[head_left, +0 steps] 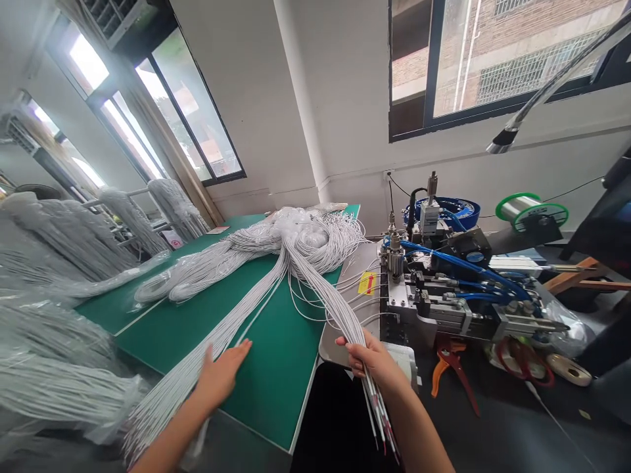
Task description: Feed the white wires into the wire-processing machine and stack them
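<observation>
My right hand (375, 362) is wrapped round a bundle of white cables (340, 312), whose reddish-tipped ends hang below the fist. Fingers extended, my left hand (224, 371) lies against the edge of a second, fanned-out bundle of white cables (185, 368) and does not close on it. A single white cable runs just beside its fingertips. Both bundles lead back to a large coiled heap of white cables (320, 240), partly under clear plastic, on the green tabletop (266, 394).
To the right stands a bench machine (438, 295) with blue air hoses. Orange-and-red cutters (451, 368), red-handled scissors (525, 361) and a green-rimmed wire spool (531, 211) are near it. Plastic-wrapped cable bundles (54, 374) crowd the left. A lamp (505, 139) reaches in from above right.
</observation>
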The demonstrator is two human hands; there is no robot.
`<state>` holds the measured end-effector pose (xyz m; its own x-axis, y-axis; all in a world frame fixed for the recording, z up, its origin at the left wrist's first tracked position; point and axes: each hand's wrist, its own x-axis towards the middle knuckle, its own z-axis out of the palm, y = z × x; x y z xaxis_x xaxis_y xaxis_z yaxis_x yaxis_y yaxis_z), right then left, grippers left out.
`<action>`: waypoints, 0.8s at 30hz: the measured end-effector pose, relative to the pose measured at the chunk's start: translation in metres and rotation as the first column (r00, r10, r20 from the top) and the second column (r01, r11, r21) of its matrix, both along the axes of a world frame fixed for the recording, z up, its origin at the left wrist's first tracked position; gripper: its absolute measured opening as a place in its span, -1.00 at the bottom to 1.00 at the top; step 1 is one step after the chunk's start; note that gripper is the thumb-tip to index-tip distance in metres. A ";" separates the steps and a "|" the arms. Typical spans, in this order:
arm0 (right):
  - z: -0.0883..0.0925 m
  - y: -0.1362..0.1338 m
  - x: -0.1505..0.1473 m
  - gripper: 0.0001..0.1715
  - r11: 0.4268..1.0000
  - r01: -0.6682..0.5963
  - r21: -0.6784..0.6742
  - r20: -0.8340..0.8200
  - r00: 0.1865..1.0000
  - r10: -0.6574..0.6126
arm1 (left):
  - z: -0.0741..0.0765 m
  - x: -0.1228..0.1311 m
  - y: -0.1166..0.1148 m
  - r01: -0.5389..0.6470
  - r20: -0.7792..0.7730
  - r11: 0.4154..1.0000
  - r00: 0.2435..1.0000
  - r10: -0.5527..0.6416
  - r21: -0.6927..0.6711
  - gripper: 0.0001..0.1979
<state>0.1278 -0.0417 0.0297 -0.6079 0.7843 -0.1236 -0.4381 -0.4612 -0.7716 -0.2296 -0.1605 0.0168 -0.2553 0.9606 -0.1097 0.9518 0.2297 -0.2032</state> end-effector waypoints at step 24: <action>-0.003 -0.055 0.052 -0.55 0.851 -0.036 0.524 0.536 0.790 -0.297 | -0.017 0.199 0.179 0.745 -0.033 0.257 0.350 -0.936 0.615 -0.74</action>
